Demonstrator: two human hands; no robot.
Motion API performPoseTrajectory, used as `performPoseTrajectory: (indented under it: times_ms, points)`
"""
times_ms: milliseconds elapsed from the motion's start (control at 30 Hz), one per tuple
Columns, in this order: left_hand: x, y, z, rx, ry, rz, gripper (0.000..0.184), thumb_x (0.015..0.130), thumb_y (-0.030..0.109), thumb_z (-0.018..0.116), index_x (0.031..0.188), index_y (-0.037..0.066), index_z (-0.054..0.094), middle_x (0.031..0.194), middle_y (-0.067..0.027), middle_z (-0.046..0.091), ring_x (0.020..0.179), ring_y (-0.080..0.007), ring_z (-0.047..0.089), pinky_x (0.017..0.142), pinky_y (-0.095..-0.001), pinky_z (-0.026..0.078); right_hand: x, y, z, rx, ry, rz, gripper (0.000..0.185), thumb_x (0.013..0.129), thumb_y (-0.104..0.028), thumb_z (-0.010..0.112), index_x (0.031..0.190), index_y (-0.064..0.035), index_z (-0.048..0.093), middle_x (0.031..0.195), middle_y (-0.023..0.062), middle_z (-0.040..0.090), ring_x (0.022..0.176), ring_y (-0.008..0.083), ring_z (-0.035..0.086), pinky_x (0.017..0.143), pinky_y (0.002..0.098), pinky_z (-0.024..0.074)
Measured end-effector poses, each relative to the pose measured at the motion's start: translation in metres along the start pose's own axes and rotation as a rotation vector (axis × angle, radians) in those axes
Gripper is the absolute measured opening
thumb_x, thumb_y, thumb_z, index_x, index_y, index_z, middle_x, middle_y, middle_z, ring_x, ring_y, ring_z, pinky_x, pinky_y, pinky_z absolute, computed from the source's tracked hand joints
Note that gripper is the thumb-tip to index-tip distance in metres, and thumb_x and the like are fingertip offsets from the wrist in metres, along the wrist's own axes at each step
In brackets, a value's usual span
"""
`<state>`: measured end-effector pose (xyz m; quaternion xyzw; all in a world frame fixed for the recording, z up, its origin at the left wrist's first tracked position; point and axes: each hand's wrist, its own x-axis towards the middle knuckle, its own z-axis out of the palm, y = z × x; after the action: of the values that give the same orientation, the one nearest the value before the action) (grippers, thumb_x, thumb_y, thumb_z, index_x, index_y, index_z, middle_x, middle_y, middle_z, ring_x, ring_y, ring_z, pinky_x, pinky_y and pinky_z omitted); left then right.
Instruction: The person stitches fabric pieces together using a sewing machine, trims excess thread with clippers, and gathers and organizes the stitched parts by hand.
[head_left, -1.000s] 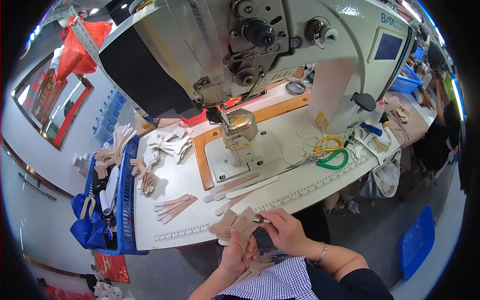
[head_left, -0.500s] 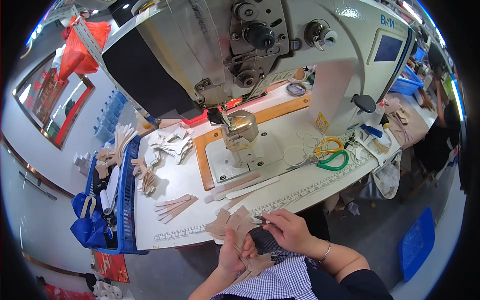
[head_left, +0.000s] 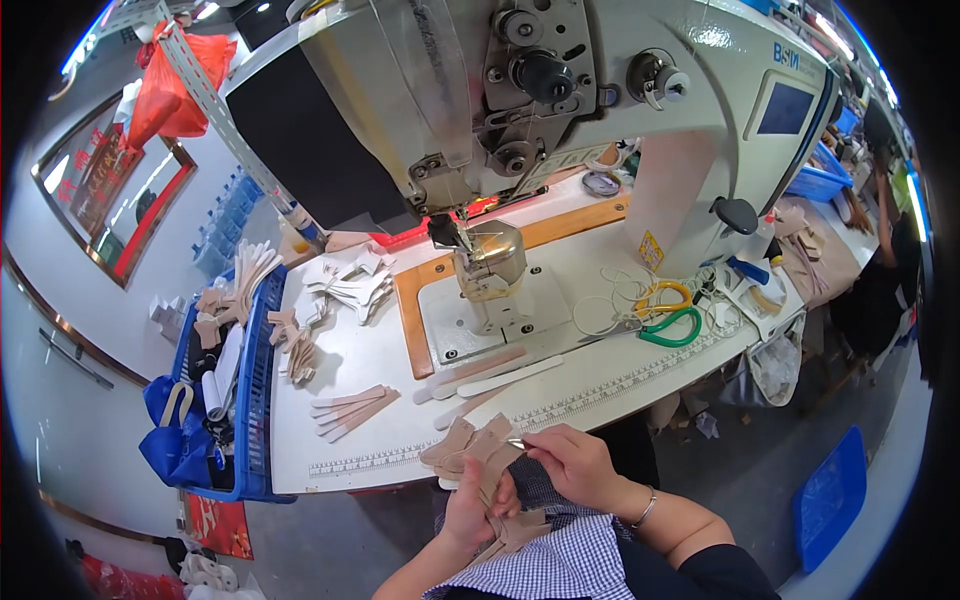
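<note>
Close to the table's front edge, my left hand [head_left: 472,510] is closed around a bundle of beige cut pieces [head_left: 488,450], with the thumb pressed on top. The pieces overlap, and some hang below the hand over a checked cloth [head_left: 545,568] on my lap. My right hand [head_left: 580,465] is pinched around a small metal tool [head_left: 516,443], perhaps thread snips. Its tip meets the right edge of the pieces; most of the tool is hidden by the fingers.
A sewing machine [head_left: 690,90] stands over the white table [head_left: 350,345]. Beige strips [head_left: 352,412], white cut pieces [head_left: 355,285] and scissors [head_left: 670,325] lie there. A printed ruler scale [head_left: 600,387] runs along the front. A filled blue basket [head_left: 258,400] stands left; a blue tray [head_left: 835,500] is right.
The view has shifted slightly. The tool's tip still meets the edge of the pieces, and both hands keep their grips with little movement.
</note>
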<state>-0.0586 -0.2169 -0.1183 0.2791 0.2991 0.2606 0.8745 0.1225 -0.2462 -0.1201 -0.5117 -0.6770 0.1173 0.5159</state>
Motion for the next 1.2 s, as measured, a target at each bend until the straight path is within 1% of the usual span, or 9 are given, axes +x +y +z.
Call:
performPoseTrajectory:
  times_ms: [100,200,267,367,500,1000,1100,1167,1200]
  points:
    - [-0.001,-0.002,0.000,0.069,0.012,0.038,0.071,0.088,0.071,0.027,0.062,0.006,0.043,0.050,0.0003,0.033,0.046,-0.0112,0.034,0.052,-0.0259,0.036,0.001,-0.002,-0.001,0.014,0.112,0.019,0.025,0.077,-0.007,0.070,0.101,-0.0043,0.064,0.087,0.0107,0.063,0.072,0.0249,0.064,0.059,0.0310,0.0527]
    - [-0.001,-0.005,-0.004,0.027,-0.049,0.064,0.066,0.090,0.066,0.032,0.074,0.004,0.048,0.054,-0.0014,0.038,0.047,-0.0114,0.036,0.052,-0.0266,0.038,0.016,-0.024,-0.009,-0.101,0.055,-0.036,0.026,0.076,-0.005,0.070,0.102,-0.0035,0.064,0.085,0.0111,0.063,0.069,0.0259,0.064,0.060,0.0312,0.0534]
    - [-0.003,-0.004,0.007,0.063,0.159,0.092,0.056,0.093,0.059,0.037,0.091,0.004,0.049,0.061,-0.0030,0.043,0.048,-0.0118,0.038,0.051,-0.0277,0.040,0.022,-0.027,-0.004,-0.153,0.047,-0.056,0.027,0.076,-0.006,0.070,0.102,-0.0039,0.064,0.086,0.0110,0.063,0.069,0.0256,0.064,0.059,0.0313,0.0532]
    - [-0.003,-0.007,0.003,0.068,0.094,0.109,0.049,0.094,0.054,0.041,0.104,0.006,0.047,0.066,-0.0038,0.046,0.049,-0.0117,0.040,0.051,-0.0285,0.041,0.024,-0.020,-0.002,-0.158,0.023,-0.079,0.028,0.076,-0.007,0.071,0.104,-0.0044,0.064,0.086,0.0107,0.063,0.069,0.0249,0.064,0.058,0.0308,0.0528]
    - [-0.003,-0.010,-0.005,0.022,0.075,0.108,0.050,0.094,0.054,0.040,0.102,0.006,0.047,0.065,-0.0041,0.046,0.049,-0.0114,0.040,0.051,-0.0280,0.041,0.023,-0.015,0.003,0.033,0.076,-0.011,0.029,0.076,-0.008,0.072,0.103,-0.0050,0.065,0.085,0.0090,0.061,0.067,0.0221,0.064,0.055,0.0286,0.0517]
    - [-0.001,-0.007,-0.001,0.077,0.091,0.103,0.048,0.095,0.051,0.042,0.105,0.004,0.049,0.067,-0.0043,0.045,0.051,-0.0113,0.040,0.053,-0.0280,0.042,0.025,-0.016,-0.002,-0.039,0.075,0.028,0.029,0.075,-0.004,0.070,0.103,-0.0073,0.066,0.090,0.0095,0.057,0.067,0.0215,0.062,0.056,0.0283,0.0506]
    - [-0.002,-0.003,-0.006,0.021,0.011,0.186,0.035,0.096,0.038,0.050,0.099,0.003,0.054,0.069,-0.0052,0.050,0.053,-0.0117,0.045,0.053,-0.0274,0.044,0.034,0.020,-0.019,-0.203,0.227,0.115,0.026,0.075,-0.003,0.069,0.100,-0.0076,0.066,0.090,0.0097,0.057,0.063,0.0227,0.060,0.054,0.0301,0.0484]
    - [-0.006,0.011,-0.003,0.414,0.032,0.284,0.018,0.091,0.020,0.060,0.092,0.002,0.058,0.073,-0.0057,0.055,0.058,-0.0125,0.052,0.055,-0.0268,0.045,0.034,0.047,-0.035,-0.341,0.093,0.382,0.027,0.077,-0.011,0.069,0.104,-0.0110,0.064,0.103,0.0082,0.056,0.090,0.0284,0.062,0.070,0.0380,0.0508]
    - [-0.009,0.020,0.007,0.561,0.117,0.290,0.013,0.087,0.010,0.065,0.093,0.000,0.059,0.077,-0.0060,0.060,0.064,-0.0130,0.058,0.057,-0.0260,0.047,0.038,0.046,-0.037,-0.341,0.093,0.365,0.027,0.077,-0.011,0.069,0.104,-0.0110,0.064,0.103,0.0082,0.056,0.090,0.0284,0.062,0.070,0.0380,0.0508]
